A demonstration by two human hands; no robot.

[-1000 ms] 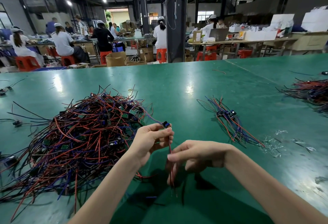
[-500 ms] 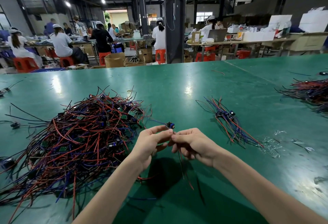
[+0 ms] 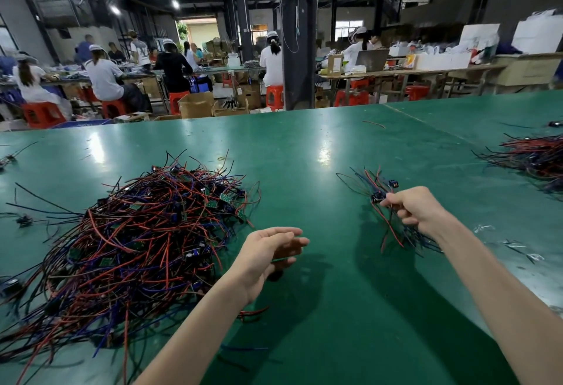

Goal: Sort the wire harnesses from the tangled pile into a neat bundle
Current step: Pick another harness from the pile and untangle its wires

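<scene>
Right hand [image 3: 417, 211] pinches a limp, light wire harness [image 3: 377, 197], seemingly by its connector, at the bundle [image 3: 391, 234]; left hand [image 3: 268, 255] hovers loosely open, empty.

Harness [image 3: 377, 197] now apparently at the bundle [image 3: 394, 236]

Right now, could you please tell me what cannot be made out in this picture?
Head view only:
1. tangled pile: cut off by the left edge; overlapping wires hide the count.
2. right hand: it curls over its grip on the harness.
3. far pile: cut off by the right edge.
</scene>
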